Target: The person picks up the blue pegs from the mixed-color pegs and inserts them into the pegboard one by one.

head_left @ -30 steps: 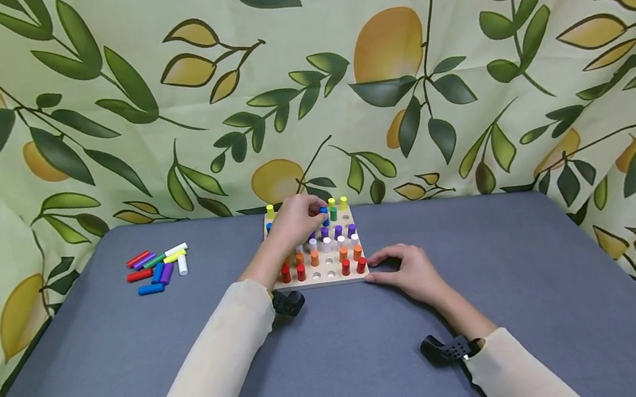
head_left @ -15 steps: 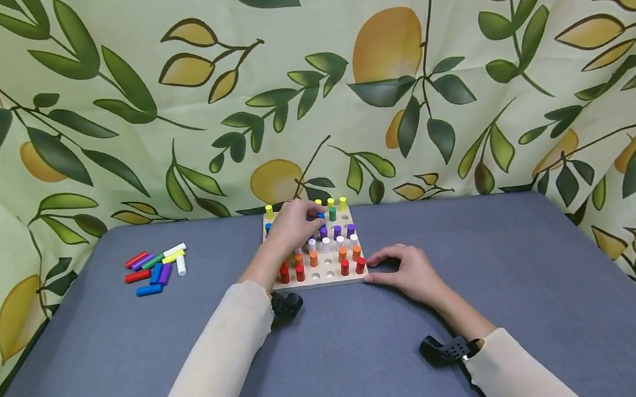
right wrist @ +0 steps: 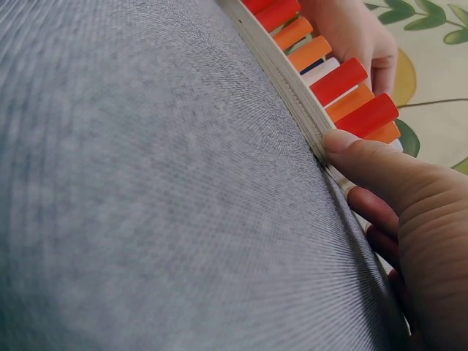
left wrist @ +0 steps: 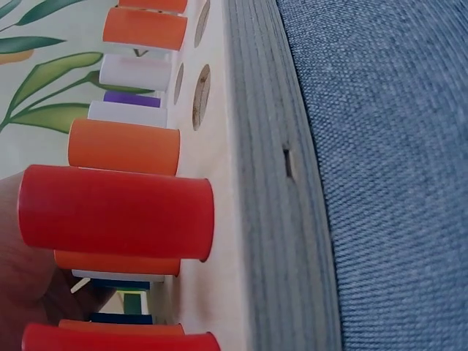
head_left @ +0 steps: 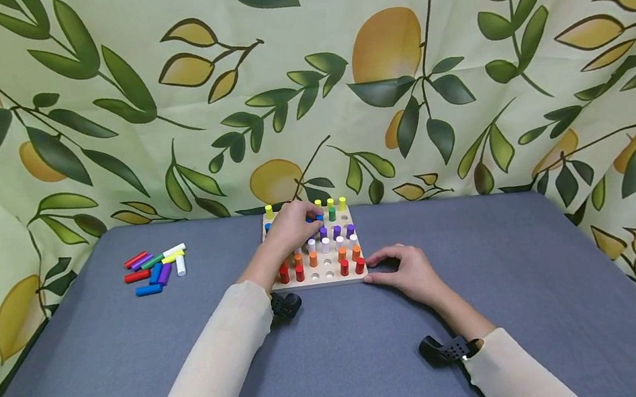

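A wooden pegboard (head_left: 323, 280) stands at the table's far side, with rows of coloured pegs upright in its holes. Over its back half, my left hand (head_left: 290, 227) pinches a blue peg (head_left: 319, 217) between thumb and fingers, low among the others. That hand covers part of the board's left side. In the left wrist view, a red peg (left wrist: 117, 212) stands large in front, partly hiding the fingers. At the front right corner, my right hand (head_left: 409, 274) grips the board; in the right wrist view its thumb (right wrist: 344, 142) lies on the front edge.
Left of the board lies a loose pile of pegs, among them a red peg (head_left: 138, 276), a blue peg (head_left: 149, 290) and a white peg (head_left: 181, 265). A leaf-patterned cloth (head_left: 306, 112) hangs behind the grey-blue table (head_left: 341, 365).
The blue peg in my left hand has come down and slightly left, from above the board to low among the other pegs. My right hand stays at the corner.
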The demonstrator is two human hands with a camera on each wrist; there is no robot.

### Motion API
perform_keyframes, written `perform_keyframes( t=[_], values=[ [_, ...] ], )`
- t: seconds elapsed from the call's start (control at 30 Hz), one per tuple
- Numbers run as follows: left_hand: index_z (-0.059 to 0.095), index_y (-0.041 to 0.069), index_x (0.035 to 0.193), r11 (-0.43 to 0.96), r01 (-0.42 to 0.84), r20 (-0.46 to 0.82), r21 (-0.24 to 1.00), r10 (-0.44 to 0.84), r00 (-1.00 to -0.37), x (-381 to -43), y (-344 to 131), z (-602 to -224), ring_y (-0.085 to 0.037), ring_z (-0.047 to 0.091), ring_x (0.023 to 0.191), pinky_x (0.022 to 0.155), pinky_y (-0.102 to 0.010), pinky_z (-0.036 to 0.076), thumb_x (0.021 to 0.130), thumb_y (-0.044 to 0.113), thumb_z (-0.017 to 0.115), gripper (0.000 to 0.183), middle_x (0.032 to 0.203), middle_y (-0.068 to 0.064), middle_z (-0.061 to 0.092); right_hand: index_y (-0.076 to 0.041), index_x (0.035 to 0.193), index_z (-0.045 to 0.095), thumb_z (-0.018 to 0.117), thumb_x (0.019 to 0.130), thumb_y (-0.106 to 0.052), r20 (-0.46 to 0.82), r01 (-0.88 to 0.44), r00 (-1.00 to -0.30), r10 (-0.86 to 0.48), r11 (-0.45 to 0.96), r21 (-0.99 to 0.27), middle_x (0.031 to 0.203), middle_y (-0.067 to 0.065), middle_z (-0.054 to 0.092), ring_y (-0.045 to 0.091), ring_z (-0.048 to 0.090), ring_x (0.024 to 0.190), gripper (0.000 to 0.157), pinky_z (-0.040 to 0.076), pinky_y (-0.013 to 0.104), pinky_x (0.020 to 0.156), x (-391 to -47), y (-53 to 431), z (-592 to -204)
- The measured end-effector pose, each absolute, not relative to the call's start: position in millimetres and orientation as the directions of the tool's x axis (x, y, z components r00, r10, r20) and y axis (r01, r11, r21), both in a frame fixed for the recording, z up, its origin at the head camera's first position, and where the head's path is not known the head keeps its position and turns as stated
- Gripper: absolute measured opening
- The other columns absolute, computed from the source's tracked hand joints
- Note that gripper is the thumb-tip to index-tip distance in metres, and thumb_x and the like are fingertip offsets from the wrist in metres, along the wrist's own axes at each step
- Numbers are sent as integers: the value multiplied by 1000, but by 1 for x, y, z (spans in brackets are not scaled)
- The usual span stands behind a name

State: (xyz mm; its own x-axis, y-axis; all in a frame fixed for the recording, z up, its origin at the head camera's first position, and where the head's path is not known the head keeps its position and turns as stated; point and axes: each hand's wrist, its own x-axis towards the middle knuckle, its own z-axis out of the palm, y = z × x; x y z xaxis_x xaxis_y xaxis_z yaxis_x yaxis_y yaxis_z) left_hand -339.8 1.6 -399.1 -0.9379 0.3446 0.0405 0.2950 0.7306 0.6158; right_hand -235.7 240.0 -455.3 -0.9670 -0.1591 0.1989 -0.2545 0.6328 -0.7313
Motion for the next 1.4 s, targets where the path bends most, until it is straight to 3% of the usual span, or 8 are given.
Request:
perform_keyframes(
  t=[0.33,0.73,0.97,1.4],
  values=[
    [75,11,118,757,287,26,587,337,-941,-337,-4,-397,-21,65,102,99,-38,54,95,19,70,24,111,-6,74,-18,100,79,89,77,-28,193,-257,-966,-170,630,-733,97,-2,77,19,64,103,27,47,39,93,-237,235,-456],
    [72,9,125,740,294,-28,605,389,-921,-336,-15,-388,-21,64,111,106,-40,52,100,17,62,28,125,-8,72,-18,102,79,89,77,-27,176,-248,-969,-176,619,-745,100,-1,77,19,64,104,28,48,41,95,-236,231,-455],
    [73,8,122,731,293,-11,616,381,-925,-330,-21,-374,-19,64,104,100,-38,54,102,17,59,26,117,-6,73,-17,103,79,89,78,-27,180,-247,-969,-170,632,-734,102,1,77,21,64,104,29,49,42,95,-235,237,-456],
    [74,8,120,767,385,67,514,411,-909,-300,-59,-348,-18,68,97,90,-38,57,102,19,60,26,112,-6,76,-16,102,79,88,79,-28,197,-263,-965,-174,634,-727,101,2,77,21,65,103,29,48,40,93,-234,239,-454]
  ],
)
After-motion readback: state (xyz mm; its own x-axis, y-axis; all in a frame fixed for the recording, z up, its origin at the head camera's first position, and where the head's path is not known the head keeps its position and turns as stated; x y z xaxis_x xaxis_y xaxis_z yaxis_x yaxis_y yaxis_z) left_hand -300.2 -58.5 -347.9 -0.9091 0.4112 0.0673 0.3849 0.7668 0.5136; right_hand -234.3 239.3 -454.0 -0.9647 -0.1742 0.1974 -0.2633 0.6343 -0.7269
